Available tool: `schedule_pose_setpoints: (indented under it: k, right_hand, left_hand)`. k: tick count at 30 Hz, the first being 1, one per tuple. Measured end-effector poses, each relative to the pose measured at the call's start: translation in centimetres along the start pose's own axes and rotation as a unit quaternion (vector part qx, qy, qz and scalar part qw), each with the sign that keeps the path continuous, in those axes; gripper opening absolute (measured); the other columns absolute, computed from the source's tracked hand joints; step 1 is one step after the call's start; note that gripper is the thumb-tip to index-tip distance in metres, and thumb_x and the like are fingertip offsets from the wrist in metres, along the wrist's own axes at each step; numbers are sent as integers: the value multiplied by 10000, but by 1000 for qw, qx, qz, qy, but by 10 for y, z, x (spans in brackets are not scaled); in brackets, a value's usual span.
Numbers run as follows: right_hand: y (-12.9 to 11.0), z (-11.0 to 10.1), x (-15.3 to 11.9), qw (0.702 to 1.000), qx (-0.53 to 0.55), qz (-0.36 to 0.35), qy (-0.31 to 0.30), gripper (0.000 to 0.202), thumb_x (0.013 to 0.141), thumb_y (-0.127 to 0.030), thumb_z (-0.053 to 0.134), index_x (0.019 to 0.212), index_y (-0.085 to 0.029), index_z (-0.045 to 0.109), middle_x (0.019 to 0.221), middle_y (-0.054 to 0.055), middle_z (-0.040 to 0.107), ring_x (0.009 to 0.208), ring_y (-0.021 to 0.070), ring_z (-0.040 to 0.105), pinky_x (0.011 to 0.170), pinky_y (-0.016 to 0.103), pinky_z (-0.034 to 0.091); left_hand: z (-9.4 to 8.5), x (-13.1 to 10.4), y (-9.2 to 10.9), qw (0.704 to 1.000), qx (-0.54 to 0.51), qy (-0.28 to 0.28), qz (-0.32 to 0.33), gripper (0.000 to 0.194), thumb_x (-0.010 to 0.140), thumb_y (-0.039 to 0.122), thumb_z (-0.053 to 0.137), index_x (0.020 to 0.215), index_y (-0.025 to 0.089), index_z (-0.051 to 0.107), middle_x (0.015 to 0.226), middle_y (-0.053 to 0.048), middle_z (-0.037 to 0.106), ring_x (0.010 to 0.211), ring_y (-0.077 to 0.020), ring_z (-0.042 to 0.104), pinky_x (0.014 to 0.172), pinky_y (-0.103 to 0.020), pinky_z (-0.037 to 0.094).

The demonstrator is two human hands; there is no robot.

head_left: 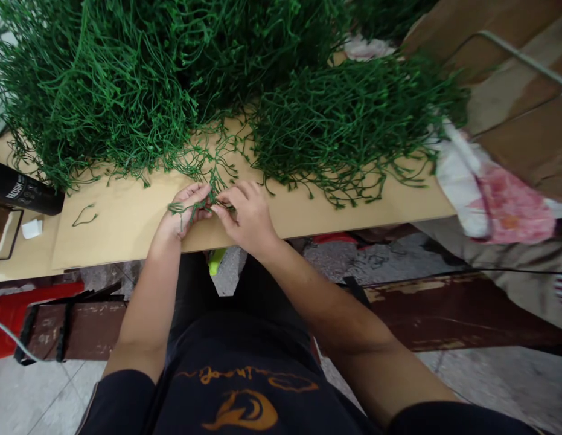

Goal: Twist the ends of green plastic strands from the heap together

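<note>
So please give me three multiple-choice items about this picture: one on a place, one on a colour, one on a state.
1. Where does the loose sprig lie?
A. on the board, left of the hands
B. on the floor
C. on the pink cloth

2. What colour are the piles?
A. red
B. green
C. white

3. How are the two hands?
A. apart, both empty
B. together, pinching green stems
C. one under the board

Answers:
1 A: it lies alone on the bare board, left of the left hand.
2 B: both heaps are green.
3 B: the left hand and right hand meet on the stems.
</note>
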State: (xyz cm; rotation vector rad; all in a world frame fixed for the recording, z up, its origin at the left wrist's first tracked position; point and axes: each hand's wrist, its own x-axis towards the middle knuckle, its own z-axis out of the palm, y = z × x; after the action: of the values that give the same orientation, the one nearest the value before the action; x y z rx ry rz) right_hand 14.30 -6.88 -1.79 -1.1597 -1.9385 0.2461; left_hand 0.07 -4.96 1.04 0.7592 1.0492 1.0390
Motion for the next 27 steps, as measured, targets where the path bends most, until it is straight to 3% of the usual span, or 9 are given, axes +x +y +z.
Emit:
schedule_pose_setpoints:
  k: [9, 15, 21, 27]
  right_hand:
    - [0, 5, 6, 998, 36, 14, -53, 162, 876, -274, 420, 749, -198, 485, 802, 72, 548, 814, 213, 470, 765, 354, 382]
    - [-2, 6, 8, 996, 55, -9, -71, 124, 858, -272, 426, 764, -197, 453, 786, 73, 527, 767, 206, 456, 721, 338, 380]
    - [-1, 5, 7, 996, 13, -3, -91, 181, 886, -289, 400, 767, -187, 491, 789, 78, 542, 774, 211, 469, 725, 342, 366]
    - [-2, 4, 5, 997, -9, 4, -82, 179, 886, -272, 428, 763, -182, 521, 802, 81, 569, 774, 214, 490, 723, 340, 367]
  left_hand:
    - [-1, -1, -3, 999, -30, 22, 26, 193, 699, 184, 700, 711, 150, 510, 561, 61, 516, 496, -50, 518, 501, -170, 452]
    - [3, 0, -4, 998, -21, 39, 38, 238, 751, 270, 695, 666, 151, 507, 516, 63, 449, 444, -39, 442, 453, -169, 386]
    - [4, 1, -11, 993, -4, 67, 96, 262, 748, 282, 699, 632, 141, 512, 520, 66, 434, 472, -29, 407, 469, -160, 329]
    - [4, -3, -8, 996, -8, 28, 79, 244, 713, 243, 728, 651, 146, 512, 553, 58, 496, 500, -46, 458, 511, -172, 372]
